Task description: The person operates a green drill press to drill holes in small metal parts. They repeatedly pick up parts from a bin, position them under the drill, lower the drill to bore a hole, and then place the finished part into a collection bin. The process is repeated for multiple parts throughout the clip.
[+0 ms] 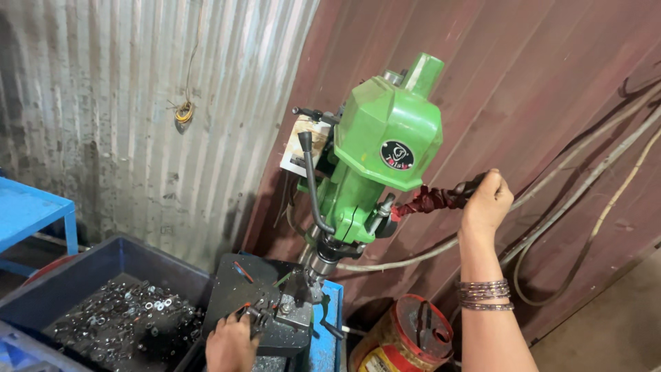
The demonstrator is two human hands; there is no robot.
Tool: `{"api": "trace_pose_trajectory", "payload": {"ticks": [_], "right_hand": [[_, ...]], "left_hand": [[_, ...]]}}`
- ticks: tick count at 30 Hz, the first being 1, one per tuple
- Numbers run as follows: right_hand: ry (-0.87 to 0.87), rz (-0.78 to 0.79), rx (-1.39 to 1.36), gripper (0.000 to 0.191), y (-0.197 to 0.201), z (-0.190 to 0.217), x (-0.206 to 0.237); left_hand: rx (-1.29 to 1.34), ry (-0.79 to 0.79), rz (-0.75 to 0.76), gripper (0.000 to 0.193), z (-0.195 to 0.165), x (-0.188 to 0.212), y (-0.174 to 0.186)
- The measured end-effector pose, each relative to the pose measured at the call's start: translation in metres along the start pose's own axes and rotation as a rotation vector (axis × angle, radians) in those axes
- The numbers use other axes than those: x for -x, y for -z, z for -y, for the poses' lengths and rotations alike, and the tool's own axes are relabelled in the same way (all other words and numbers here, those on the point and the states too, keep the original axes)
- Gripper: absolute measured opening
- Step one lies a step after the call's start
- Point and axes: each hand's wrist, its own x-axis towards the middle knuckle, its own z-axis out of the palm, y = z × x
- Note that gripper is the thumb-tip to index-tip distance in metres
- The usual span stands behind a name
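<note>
1. Your right hand [486, 200] is clamped around the cloth-wrapped lever [434, 200] at centre right of the frame.
2. Your left hand [231, 344], bottom centre, has its fingers closed on the small metal clamp [265, 313] lying on the drill table [241, 289].
3. The green drill press [385, 148] stands mid-frame, its spindle [318, 265] right above the clamp.
4. The dark tub of washers [127, 313] sits lower left.

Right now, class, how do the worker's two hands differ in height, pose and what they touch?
The right hand is raised, fist closed around the red-wrapped lever; the left hand sits low at the clamp on the drill's table. Bangles circle the right wrist only. Both are bare.
</note>
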Motion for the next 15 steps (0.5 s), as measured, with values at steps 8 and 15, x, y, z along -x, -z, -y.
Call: {"api": "trace_pose_trajectory", "payload": {"ticks": [8,15], "right_hand": [[0.080,-0.025,0.015,0.035,-0.004,-0.004,0.004],[0.091,-0.023,0.055,0.036,-0.002,-0.003,0.004]], "left_hand": [[1.122,0.173,-0.135,0.056,0.003,0.007,0.001],[1.937,0.425,0.254,0.039,-0.046,-0.011,0.009]]}}
